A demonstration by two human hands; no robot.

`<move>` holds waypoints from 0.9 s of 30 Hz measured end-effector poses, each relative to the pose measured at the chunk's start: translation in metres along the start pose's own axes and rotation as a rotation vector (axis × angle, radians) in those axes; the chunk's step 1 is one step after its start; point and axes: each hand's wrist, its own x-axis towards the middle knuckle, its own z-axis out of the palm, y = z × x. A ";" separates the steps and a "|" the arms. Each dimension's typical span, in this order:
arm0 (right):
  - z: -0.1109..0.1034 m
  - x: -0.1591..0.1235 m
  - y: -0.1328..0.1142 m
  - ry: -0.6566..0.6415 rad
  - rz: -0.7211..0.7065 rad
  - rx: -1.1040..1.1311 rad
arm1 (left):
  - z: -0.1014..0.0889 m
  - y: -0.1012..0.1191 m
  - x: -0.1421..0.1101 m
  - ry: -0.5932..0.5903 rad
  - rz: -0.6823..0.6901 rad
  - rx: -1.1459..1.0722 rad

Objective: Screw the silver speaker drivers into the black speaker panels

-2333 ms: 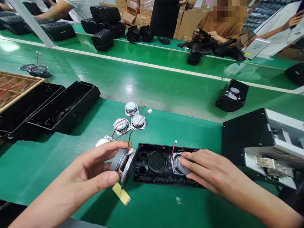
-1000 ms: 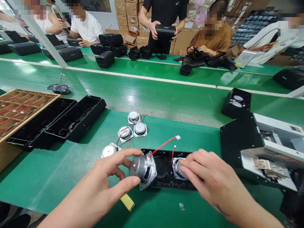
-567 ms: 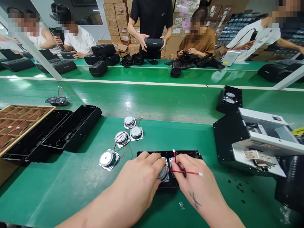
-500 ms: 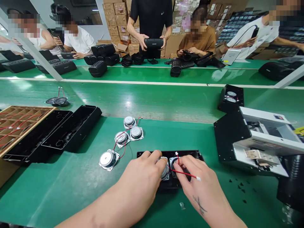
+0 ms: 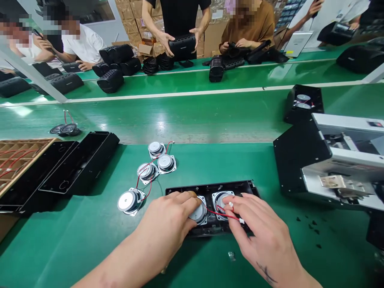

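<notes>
Lane: mat [image 5: 222,162] beyond panel [image 5: 211,229] | Obstacles: loose speakers [image 5: 148,172] left, machine [image 5: 315,156] right

One near panel [image 5: 240,187], two panel speakers [image 5: 198,216]! Left: four loose speakers [image 5: 165,163], two open housings [image 5: 91,168]; far left, two dark speakers [image 5: 69,129].

Two speakers [image 5: 221,199] (silver-backed) lie in a black panel [image 5: 243,189].

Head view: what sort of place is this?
Probably a speaker factory's assembly line: a black panel with two drivers on it and four loose drivers lie on the green bench, and a co-worker opposite holds a black speaker unit in front of stacked cartons.
</notes>
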 end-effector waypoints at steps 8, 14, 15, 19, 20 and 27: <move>0.000 0.000 -0.001 0.007 0.003 -0.012 | 0.004 -0.003 -0.002 0.085 0.069 -0.023; 0.000 0.001 -0.001 0.010 0.002 -0.035 | 0.004 -0.002 -0.002 0.114 0.064 -0.015; 0.000 0.001 -0.001 0.013 0.002 -0.040 | 0.003 -0.002 -0.002 0.114 0.064 -0.019; -0.001 -0.001 0.001 0.013 0.004 -0.055 | 0.002 -0.002 -0.001 0.110 0.060 -0.024; 0.000 -0.002 0.001 0.013 0.003 -0.057 | 0.002 -0.002 -0.001 0.107 0.057 -0.020; -0.006 0.006 -0.008 -0.017 -0.006 -0.043 | -0.003 -0.001 0.003 0.021 0.061 0.046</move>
